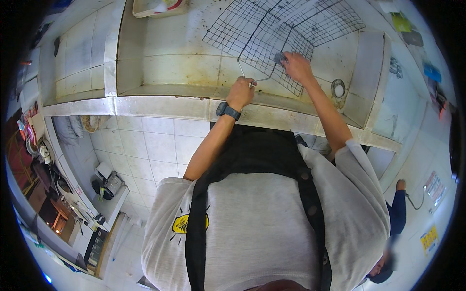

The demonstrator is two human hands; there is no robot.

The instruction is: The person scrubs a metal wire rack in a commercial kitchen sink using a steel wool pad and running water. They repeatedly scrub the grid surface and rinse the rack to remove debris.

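Note:
A dark wire grill basket (255, 42) lies opened out in a tiled sink (179, 72), its two mesh halves spread apart. Its metal handle runs toward me, and my left hand (241, 93) is closed round the end of it near the sink's front edge. In my right hand (297, 67) is a grey metal scouring pad (279, 58), gripped in the fingers and held against the mesh. Dark specks and brownish stains mark the tiles around the basket.
A round drain (338, 88) sits at the sink's right end. At the upper left stands a pale plastic tray (160, 8). The sink's raised front ledge (165, 107) runs beneath my forearms. Another person (395, 218) is at the lower right.

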